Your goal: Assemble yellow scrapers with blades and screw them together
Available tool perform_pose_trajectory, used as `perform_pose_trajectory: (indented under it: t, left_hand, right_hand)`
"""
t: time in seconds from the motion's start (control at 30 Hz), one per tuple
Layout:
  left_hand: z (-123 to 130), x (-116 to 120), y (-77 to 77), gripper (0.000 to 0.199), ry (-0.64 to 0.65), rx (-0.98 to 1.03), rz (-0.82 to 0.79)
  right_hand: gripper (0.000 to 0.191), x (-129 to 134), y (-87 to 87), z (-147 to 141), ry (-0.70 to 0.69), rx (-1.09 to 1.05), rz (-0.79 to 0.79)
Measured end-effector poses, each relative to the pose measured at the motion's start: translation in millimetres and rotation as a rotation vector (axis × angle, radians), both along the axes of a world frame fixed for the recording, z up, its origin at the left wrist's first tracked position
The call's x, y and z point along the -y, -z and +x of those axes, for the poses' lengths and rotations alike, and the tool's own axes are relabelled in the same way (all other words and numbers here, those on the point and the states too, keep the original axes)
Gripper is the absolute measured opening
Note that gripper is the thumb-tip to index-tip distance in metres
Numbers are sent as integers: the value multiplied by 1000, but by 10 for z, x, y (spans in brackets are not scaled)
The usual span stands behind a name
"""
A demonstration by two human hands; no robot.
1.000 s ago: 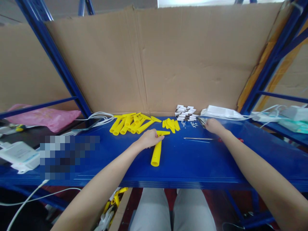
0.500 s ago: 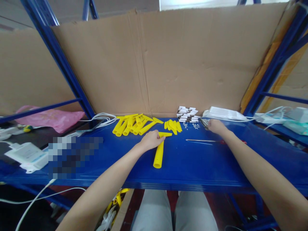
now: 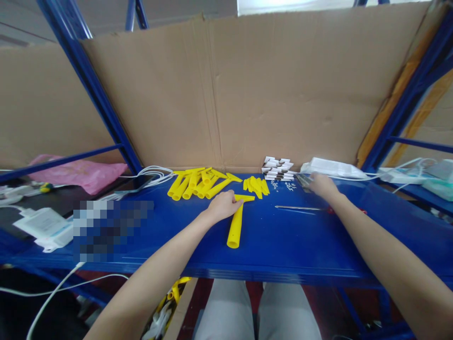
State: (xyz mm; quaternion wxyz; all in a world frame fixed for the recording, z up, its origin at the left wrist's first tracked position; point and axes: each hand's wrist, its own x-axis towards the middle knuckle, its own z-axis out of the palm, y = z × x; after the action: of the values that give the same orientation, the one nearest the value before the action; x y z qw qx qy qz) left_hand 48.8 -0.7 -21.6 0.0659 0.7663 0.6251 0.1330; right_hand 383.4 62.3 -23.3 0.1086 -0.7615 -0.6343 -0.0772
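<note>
My left hand [image 3: 225, 205] is closed around the top of a yellow T-shaped plastic handle [image 3: 235, 229], whose hollow round end points toward me on the blue shelf. At the back right, my right hand [image 3: 324, 185] is over some flat greyish pieces [image 3: 303, 181]; its fingers are blurred, so I cannot tell if it grips one. Between the hands lie small yellow plastic wedges [image 3: 256, 185], several tiny silvery parts [image 3: 289, 186] and a pile of white-and-dark flat pieces [image 3: 278, 168]. A screwdriver [image 3: 299, 208] with a red handle lies partly under my right forearm.
More yellow T-shaped handles [image 3: 198, 184] are heaped at the back left. A white package [image 3: 332, 168] rests behind my right hand. White cables [image 3: 157, 174], a white power box [image 3: 44, 229] and a pink bag [image 3: 79, 172] are at left. Cardboard [image 3: 276, 94] walls the back.
My right hand has shifted slightly right at the greyish pieces and is more blurred. The left hand keeps its hold on the yellow handle. The view has moved a little.
</note>
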Motion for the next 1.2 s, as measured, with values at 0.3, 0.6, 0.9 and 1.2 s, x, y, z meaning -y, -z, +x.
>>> perform_pose_trajectory:
  t: [0.3,0.6,0.9,1.2]
  left_hand:
    - [11,-5,-22,22,32,154,66]
    - [68,47,-8,39,254,482,-7]
    - [115,38,17,17,340,577,-126]
    - [155,123,-63,17,174,881,-342]
  right_hand:
    - [27,200,-178,-133,-360,-623,11]
    - [31,349,-8,-766,-831,-1010,-192]
    - [37,408,-49,-1092,-848,-1275,-166]
    - [25,497,38,-1428,-817,-1404,-238]
